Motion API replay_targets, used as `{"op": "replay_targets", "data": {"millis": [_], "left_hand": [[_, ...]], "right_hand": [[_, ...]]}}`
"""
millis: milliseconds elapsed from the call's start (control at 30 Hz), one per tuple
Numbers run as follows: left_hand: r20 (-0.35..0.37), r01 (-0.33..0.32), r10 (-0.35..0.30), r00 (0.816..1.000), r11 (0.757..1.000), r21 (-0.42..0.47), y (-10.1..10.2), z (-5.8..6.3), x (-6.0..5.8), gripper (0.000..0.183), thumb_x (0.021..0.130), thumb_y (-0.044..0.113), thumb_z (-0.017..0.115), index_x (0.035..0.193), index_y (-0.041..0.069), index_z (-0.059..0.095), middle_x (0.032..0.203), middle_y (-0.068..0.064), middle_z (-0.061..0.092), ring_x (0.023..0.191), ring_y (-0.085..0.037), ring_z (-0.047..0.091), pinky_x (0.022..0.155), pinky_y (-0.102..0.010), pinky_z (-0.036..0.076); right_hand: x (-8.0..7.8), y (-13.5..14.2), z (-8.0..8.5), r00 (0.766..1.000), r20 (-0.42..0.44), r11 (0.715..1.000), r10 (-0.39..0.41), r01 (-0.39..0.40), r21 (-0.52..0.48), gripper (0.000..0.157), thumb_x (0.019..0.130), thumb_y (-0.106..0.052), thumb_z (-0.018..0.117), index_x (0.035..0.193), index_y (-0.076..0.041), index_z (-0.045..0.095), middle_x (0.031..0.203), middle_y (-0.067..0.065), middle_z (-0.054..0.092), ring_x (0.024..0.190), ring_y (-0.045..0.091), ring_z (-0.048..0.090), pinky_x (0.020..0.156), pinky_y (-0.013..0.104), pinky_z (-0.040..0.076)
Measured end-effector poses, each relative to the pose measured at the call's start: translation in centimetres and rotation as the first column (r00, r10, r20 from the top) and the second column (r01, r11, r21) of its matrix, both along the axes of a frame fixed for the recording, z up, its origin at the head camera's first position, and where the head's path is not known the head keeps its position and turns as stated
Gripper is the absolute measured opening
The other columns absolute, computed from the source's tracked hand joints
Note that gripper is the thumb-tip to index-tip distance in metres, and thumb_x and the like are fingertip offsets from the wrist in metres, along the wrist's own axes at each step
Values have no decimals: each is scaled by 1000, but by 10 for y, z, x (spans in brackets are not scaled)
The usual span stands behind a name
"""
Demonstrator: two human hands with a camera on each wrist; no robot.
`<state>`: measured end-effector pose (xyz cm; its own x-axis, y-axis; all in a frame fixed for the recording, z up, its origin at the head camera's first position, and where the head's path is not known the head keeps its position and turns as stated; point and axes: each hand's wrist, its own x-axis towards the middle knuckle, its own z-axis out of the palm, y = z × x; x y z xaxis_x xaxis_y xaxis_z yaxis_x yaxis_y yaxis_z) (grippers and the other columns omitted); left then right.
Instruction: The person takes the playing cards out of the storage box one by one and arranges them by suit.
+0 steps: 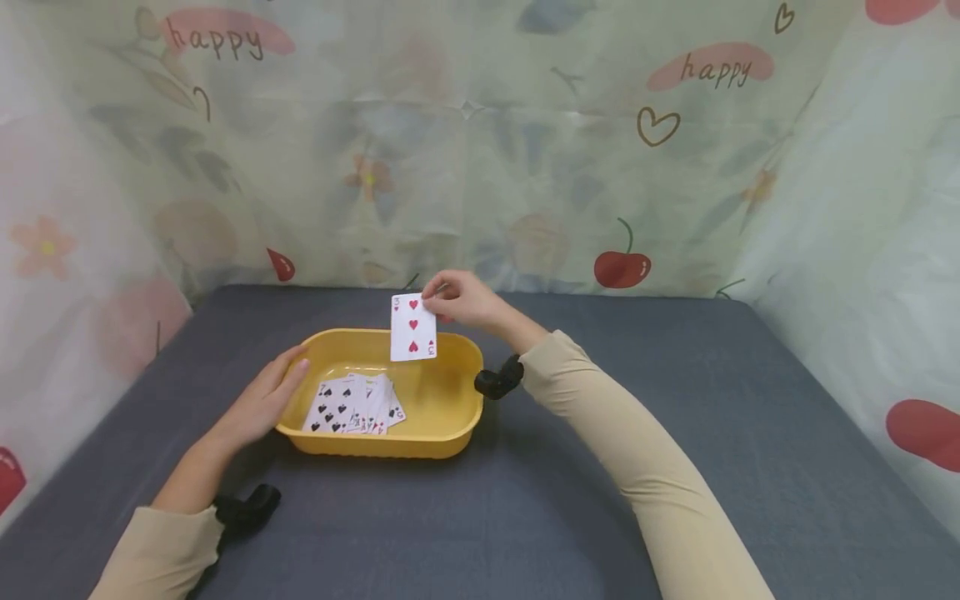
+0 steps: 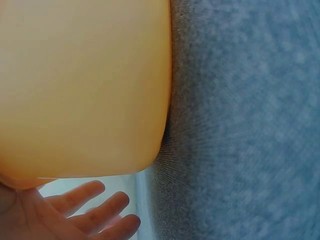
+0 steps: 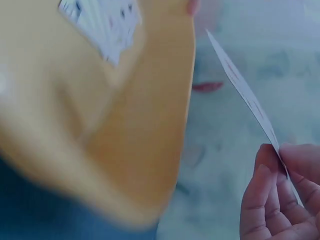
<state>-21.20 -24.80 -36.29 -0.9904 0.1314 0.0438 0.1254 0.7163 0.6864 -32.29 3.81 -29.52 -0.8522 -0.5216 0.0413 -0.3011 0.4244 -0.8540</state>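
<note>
"Hanging upright from the right hand (image 1: 468,300), the three of hearts (image 1: 403,335) lies which way, exactly?"

"Left of that hand and a little below it. Thumb and fingers pinch it near the upper right corner, as seen from the head, so its long axis runs nearly up and down."

"And against the yellow tub (image 1: 375,447)?"

"It overlaps the far rim in the head view. I can't fairly say whether it is right over the tub or a shade beyond; depth reads poorly there."

"The left hand (image 1: 264,397)?"

"Farther from the card, touching the tub's left end. In the left wrist view its fingers look straight and spread, not curled round anything."

"How does the card look?"

"White, three red hearts in a column, face toward the head camera. From the right wrist it is nearly edge-on and thin. Loose cards (image 1: 381,393) lie mostly in the tub's left half, a seven of spades (image 1: 333,400) showing face up."
</note>
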Motion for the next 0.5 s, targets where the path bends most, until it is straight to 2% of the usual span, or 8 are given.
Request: {"op": "replay_targets", "data": {"millis": [100,267,367,500], "left_hand": [[-9,5,-5,1000,1000,5,0,0,0,65,102,42,25,145,-5,19,148,-33,19,137,-50,17,109,-64,14],[-11,7,-7,1000,1000,9,0,1,0,64,102,41,25,145,-5,19,148,-32,20,137,-50,17,109,-64,15],[-7,5,-5,1000,1000,8,0,0,0,64,102,42,25,145,-5,19,148,-32,20,137,-50,17,109,-64,15],[-6,1,-1,1000,1000,6,-1,-1,0,64,102,42,25,145,-5,19,148,-32,20,137,-50,17,109,-64,15]], "right_hand": [[-5,20,0,998,2,998,-62,62,2,18,92,-16,57,106,-5,58,95,11,63,88,29,61,76,29,51],[-15,50,-7,985,16,985,-170,170,11,22,92,-17,56,111,-5,56,92,9,58,78,19,55,74,29,49],[-21,65,-14,972,33,972,-233,233,3,26,92,-13,56,115,-2,54,100,14,58,81,19,56,82,36,52],[-27,82,-25,946,75,949,-315,315,12,28,92,-11,55,118,-2,52,112,19,56,88,22,56,93,47,48]]}}
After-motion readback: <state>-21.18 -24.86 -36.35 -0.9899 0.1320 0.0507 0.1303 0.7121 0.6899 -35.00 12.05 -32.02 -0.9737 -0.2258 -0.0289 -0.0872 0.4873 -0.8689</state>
